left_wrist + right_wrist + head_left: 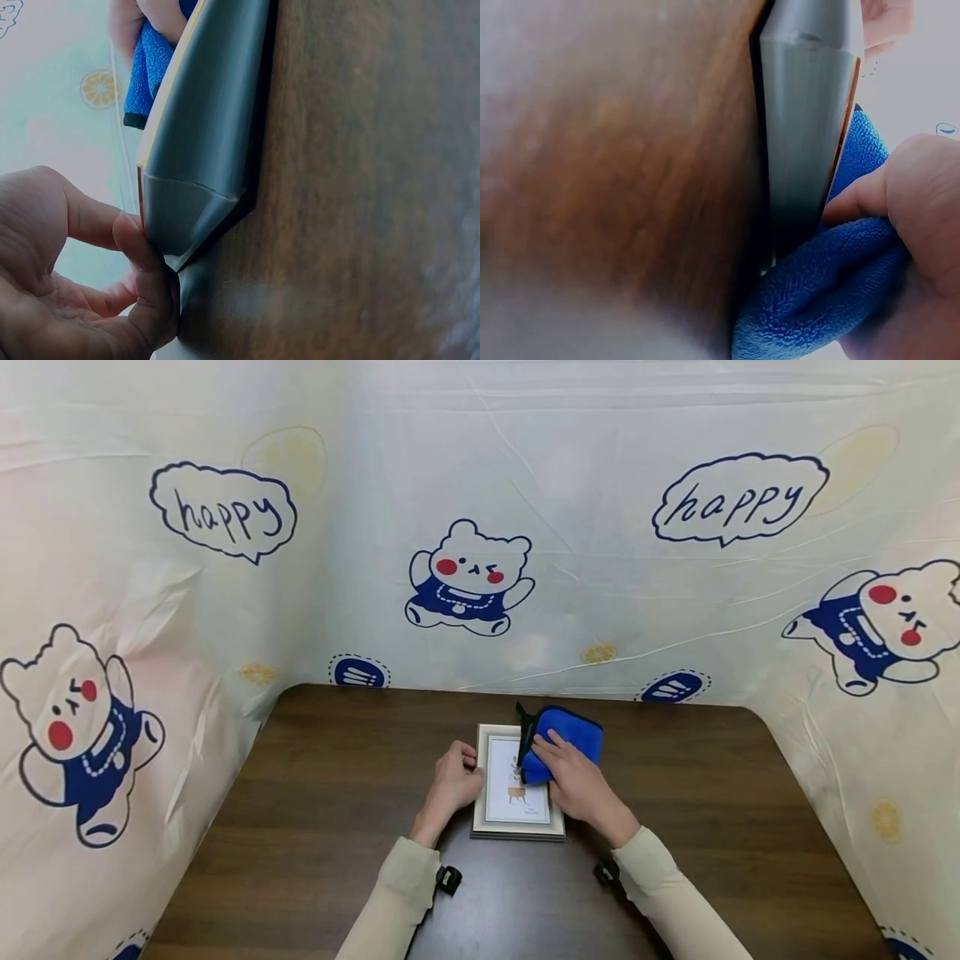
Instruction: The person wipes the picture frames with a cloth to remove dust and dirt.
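A picture frame with a light border and a plant print lies face up on the table. My left hand is at its left edge; in the left wrist view that hand holds the frame's grey side near a corner, fingers bent and thumb against it. My right hand holds a folded blue cloth with dark edging on the frame's upper right part. The right wrist view shows the cloth bunched under the right hand, beside the frame's side. The fingers beneath the cloth are hidden.
The brown wooden table stretches to both sides of the frame. Behind and beside it hangs a pale curtain printed with bears and "happy" bubbles. Small black devices sit at both wrists.
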A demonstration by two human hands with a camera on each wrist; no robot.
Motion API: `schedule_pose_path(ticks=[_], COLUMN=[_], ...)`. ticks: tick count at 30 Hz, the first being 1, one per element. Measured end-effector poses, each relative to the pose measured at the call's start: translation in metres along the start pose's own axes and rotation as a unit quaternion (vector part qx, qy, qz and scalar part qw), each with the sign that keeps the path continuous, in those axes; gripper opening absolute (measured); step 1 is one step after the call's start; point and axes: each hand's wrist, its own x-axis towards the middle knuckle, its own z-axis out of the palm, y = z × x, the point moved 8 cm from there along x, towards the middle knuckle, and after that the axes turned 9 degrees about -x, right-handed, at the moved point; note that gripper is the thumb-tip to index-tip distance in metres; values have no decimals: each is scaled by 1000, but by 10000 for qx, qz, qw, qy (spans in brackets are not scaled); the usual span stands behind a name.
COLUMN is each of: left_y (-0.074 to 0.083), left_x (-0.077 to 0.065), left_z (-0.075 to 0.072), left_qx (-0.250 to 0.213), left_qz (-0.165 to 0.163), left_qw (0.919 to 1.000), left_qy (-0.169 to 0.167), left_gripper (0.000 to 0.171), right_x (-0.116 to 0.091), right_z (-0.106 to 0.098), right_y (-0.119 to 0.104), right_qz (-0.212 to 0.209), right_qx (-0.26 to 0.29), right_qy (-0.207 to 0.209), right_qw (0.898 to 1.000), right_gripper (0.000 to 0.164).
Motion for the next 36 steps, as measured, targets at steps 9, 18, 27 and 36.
schedule_pose_path(ticks=[9,18,27,36], left_y=[0,0,1,1], left_x=[0,-1,-1,-1], left_z=[1,1,0,0], left_qx=[15,8,17,11], left_qz=[-51,-12,4,-49], left_qw=[10000,10000,10000,10000], left_qy=[-12,2,47,26], left_gripper=[20,21,20,20], right_x=[-7,-13,-19,-28], right_z=[2,5,3,2], right_y=[0,-2,-6,-12], right_qz=[72,-9,59,78], right_qx=[276,432,536,607], right_qy=[-82,35,-9,-35], right_qw=[9996,9991,9985,9981], right_gripper=[63,62,63,62])
